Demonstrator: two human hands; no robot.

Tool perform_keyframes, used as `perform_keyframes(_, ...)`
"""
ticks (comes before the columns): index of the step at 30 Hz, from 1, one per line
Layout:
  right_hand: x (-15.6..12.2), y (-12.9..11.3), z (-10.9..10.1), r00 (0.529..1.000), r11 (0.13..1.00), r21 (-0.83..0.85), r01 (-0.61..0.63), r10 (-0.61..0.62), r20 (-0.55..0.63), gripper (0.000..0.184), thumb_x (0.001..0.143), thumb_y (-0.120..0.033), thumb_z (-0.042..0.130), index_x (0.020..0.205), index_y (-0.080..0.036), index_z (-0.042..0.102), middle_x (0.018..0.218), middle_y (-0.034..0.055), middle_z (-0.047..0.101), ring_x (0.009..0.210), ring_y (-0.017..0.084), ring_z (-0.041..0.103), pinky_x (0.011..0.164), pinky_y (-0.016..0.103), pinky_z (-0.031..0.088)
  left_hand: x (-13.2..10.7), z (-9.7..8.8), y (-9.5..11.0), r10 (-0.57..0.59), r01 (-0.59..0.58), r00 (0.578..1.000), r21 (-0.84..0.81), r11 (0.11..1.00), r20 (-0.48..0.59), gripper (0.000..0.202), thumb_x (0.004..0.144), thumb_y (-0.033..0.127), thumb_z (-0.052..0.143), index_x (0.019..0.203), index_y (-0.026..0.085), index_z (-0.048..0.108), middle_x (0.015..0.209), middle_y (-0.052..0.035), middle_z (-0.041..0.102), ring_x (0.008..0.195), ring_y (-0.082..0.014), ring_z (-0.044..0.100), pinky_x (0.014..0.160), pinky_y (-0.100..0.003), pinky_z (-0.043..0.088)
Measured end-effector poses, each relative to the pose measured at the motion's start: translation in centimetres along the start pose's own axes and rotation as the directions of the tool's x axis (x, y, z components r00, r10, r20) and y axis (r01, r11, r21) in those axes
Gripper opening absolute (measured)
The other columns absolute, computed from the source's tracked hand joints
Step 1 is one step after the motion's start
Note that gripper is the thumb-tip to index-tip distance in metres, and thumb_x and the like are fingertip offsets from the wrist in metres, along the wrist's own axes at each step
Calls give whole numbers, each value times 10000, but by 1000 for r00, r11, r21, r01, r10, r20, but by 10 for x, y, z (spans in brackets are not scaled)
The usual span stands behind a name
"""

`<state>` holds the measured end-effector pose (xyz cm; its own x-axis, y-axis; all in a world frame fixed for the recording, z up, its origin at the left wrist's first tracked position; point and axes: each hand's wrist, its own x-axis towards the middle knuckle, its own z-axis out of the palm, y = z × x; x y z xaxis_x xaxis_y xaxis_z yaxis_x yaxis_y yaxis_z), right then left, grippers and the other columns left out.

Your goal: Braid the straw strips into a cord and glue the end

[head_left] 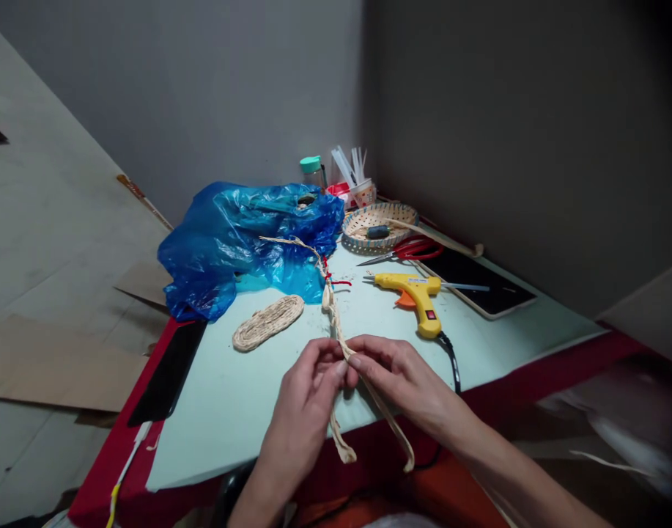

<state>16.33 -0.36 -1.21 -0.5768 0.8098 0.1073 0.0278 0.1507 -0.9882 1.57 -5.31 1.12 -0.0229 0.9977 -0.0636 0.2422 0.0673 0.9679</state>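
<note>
Both hands meet at the front middle of the table, pinching pale straw-like strands twisted into a braid. My left hand is closed on the braid from the left, and my right hand grips it from the right. Two loose strand ends hang below the fingers, past the table edge. The braid's far end is tied with red string near a blue plastic bag. Left of the braid lies a flat oval coil of the same braided material. A yellow glue gun rests on its side to the right.
Red-handled scissors lie behind the glue gun, beside a woven basket. A black tablet is at the right, a dark phone at the left edge. The blue plastic bag, a jar and a cup of glue sticks stand behind.
</note>
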Motion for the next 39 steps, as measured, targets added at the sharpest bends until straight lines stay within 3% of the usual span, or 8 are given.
perform_keyframes(4,-2,-1,-2,999,993,-114,15,-19,-30,258,957,-279,436,1039,-167,654,897,38,693,841,164,626,782,253,449,14,5,-9,-149,198,972,-298,934,179,188,892,347,520,952,170,539,644,61,448,448,-43,282,408,-174,194)
perform_keyframes(11,-14,-12,-10,998,864,-502,34,-53,-23,272,968,-263,409,904,-187,663,791,22,672,701,148,603,667,257,414,11,9,-13,-206,210,978,-199,957,43,267,881,341,532,1019,136,633,499,80,371,428,-56,241,395,-186,168)
perform_keyframes(15,-30,-14,-2,979,733,-675,82,-184,-82,242,957,-217,413,839,-169,620,740,28,603,638,150,547,611,273,393,8,12,-13,-199,189,979,-176,966,-38,240,869,324,556,967,139,672,554,33,510,447,-48,290,407,-187,166)
perform_keyframes(22,-42,2,31,761,281,-888,364,-639,110,240,861,-19,409,902,-66,641,717,95,594,665,196,516,608,311,408,2,9,-16,-175,166,985,-351,922,6,219,873,316,574,965,133,655,719,-3,602,456,-22,261,446,-183,199)
perform_keyframes(24,-40,-4,28,796,340,-860,380,-593,118,216,879,-62,432,892,-86,647,756,101,624,695,198,525,646,321,426,1,7,-16,-185,178,983,-383,907,19,195,857,308,605,943,139,649,681,17,562,474,-27,281,452,-174,208)
perform_keyframes(30,-22,-24,2,954,817,-560,139,-262,-144,189,959,-293,461,1056,-189,585,987,52,644,901,171,570,797,299,427,2,4,-15,-164,184,983,-454,872,84,202,865,299,601,983,144,654,586,71,378,473,-37,210,434,-171,170)
perform_keyframes(34,-8,-9,5,998,887,-461,22,-46,-39,257,995,-372,365,1023,-220,570,1013,40,650,919,165,583,774,279,424,1,3,-17,-151,197,979,-467,862,134,232,861,283,608,1050,151,633,617,70,338,506,-46,243,457,-169,203)
perform_keyframes(39,-1,3,10,999,894,-448,17,-32,-25,317,998,-378,335,908,-218,592,801,13,650,753,160,573,691,275,385,-6,3,-18,-182,227,973,-418,880,145,260,879,331,571,1083,170,581,675,49,449,517,-50,329,470,-163,263)
